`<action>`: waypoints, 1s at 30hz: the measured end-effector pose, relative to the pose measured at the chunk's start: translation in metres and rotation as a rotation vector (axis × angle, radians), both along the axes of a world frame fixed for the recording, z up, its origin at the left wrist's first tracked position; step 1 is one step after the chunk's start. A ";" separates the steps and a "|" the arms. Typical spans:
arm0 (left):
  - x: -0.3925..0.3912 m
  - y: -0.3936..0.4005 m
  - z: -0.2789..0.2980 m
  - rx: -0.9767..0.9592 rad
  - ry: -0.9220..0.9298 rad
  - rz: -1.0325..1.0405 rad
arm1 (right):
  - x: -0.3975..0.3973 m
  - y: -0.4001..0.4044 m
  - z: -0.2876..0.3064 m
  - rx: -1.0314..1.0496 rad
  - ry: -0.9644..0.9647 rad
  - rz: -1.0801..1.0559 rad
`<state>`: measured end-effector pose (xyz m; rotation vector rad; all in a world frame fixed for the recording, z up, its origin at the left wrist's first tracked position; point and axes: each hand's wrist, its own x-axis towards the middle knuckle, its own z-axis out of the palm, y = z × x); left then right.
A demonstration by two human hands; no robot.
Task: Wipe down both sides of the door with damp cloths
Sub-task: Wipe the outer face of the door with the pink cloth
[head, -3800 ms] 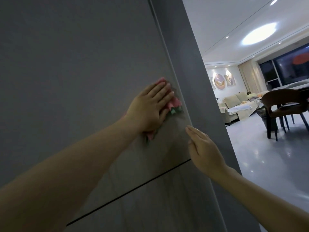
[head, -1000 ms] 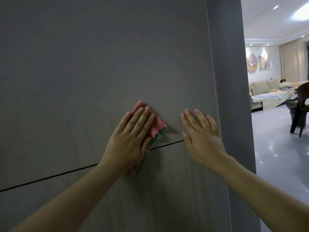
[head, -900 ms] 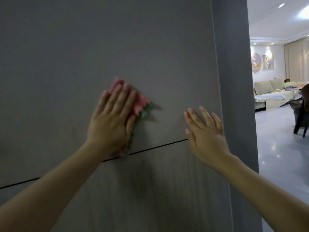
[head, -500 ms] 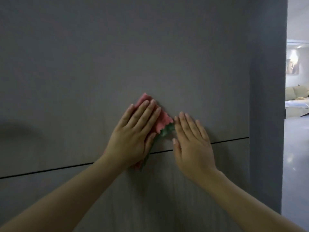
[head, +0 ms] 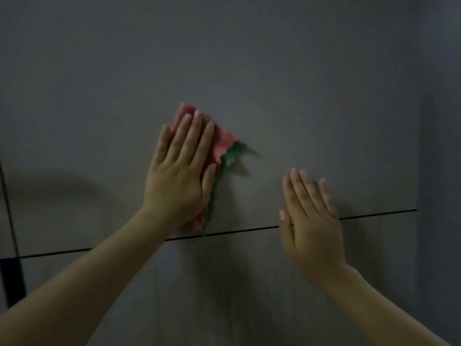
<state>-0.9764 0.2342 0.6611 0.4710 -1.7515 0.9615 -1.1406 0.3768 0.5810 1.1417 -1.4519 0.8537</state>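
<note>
The grey door (head: 274, 83) fills almost the whole head view, crossed by a thin dark horizontal groove (head: 374, 214). My left hand (head: 182, 171) lies flat with straight fingers on a pink and green cloth (head: 224, 146), pressing it against the door just above the groove. The cloth's pink corner sticks out above my fingertips and its green zigzag edge shows to the right of my thumb. My right hand (head: 311, 226) rests flat and bare on the door to the right, across the groove, with its fingers pointing up.
The door's right edge and a darker grey strip (head: 439, 171) run down the right side. At the far left a dark vertical line (head: 8, 208) and a black block (head: 12, 283) mark the door's other edge.
My left hand slid the cloth left and up, away from my right hand, which stayed flat on the door. The view turned left, so the bright room at the right is out of sight.
</note>
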 end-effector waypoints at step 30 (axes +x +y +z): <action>0.084 -0.032 -0.051 0.090 -0.010 0.038 | 0.094 -0.050 0.009 0.031 0.163 0.143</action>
